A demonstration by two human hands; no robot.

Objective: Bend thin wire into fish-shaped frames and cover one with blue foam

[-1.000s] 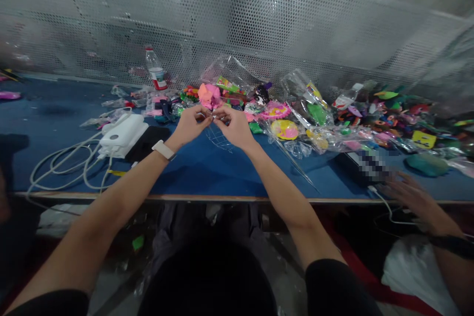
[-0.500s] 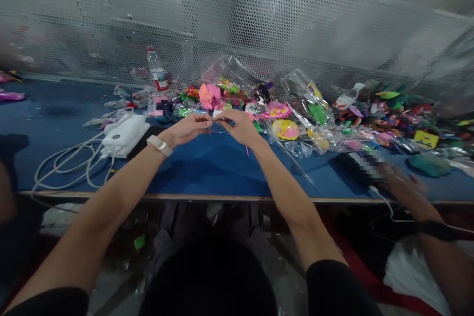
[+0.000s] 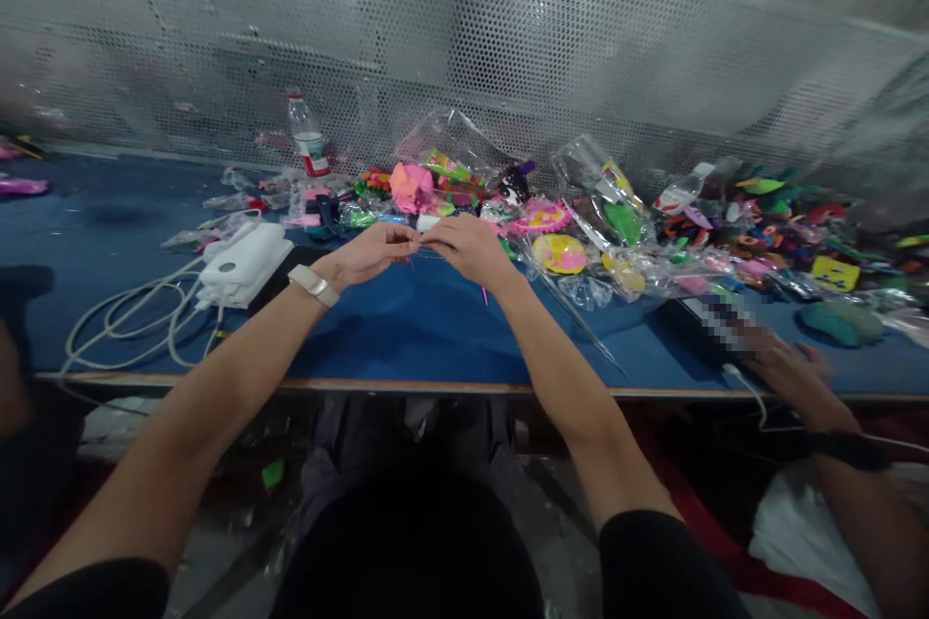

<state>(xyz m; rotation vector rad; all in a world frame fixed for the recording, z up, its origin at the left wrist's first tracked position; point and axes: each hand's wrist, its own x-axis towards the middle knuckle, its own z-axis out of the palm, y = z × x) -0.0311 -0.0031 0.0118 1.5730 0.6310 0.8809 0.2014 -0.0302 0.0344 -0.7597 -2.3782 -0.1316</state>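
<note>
My left hand (image 3: 374,251) and my right hand (image 3: 468,247) meet at the fingertips over the blue tabletop (image 3: 413,338). Both are pinched closed on something too small to make out. A thin strand seems to hang below the left fingertips. Just beyond the fingers lie a white cylinder (image 3: 430,223) and a crumpled pink-orange piece (image 3: 412,187). To the right of my right hand are a yellow-and-pink oval (image 3: 558,253) and a pair of long metal tweezers (image 3: 581,319). A thin pink stick (image 3: 485,294) shows beneath my right wrist.
A white power bank (image 3: 247,263) with coiled cables lies left. An upright bottle (image 3: 310,140) stands near the perforated metal screen (image 3: 406,29). Colourful pieces in clear plastic (image 3: 740,251) are heaped right. Another person's hand (image 3: 791,368) is beside a dark device (image 3: 697,329).
My fingertips have shifted slightly, and my right fingers now lie flatter over the joining point. The other person's hand at right has moved a little.
</note>
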